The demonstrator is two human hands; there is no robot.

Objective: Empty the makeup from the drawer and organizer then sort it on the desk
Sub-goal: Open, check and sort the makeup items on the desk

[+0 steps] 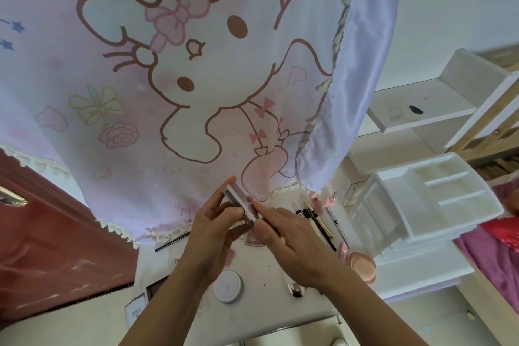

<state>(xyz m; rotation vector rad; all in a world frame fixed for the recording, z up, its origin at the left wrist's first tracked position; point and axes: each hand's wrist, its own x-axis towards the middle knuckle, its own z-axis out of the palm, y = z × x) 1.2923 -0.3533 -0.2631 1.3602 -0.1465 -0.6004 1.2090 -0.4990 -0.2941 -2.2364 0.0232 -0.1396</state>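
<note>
You hold a slim silver palette (241,203) in both hands, raised above the desk (261,267) and tilted, its far end pointing up toward the curtain (168,78). Your left hand (214,233) wraps the palette from the left, fingers curled round its underside and one fingertip reaching past the far end. Your right hand (295,247) pinches the near end, with the forefinger laid straight along the top face.

On the desk just beneath your hands lies what seems to be a small brown compact (255,239), mostly hidden, so I can't be sure. Right of it a row of tubes (314,215) and pencils lies side by side, close to the curtain's lace hem. Nearer you on the right sits a round pink powder (362,264), open, touching the foot of the white organizer (438,199). The organizer's top compartments show only bare white walls. A white jar (229,286) with its lid on stands near your left wrist, and a black pencil (172,240) lies by itself at the desk's left edge under the hem. A metal knob (296,289) shows on the desk front below your right wrist. A white card (137,304) sits at the near left corner. A red door (42,233) stands to the left of the desk.
</note>
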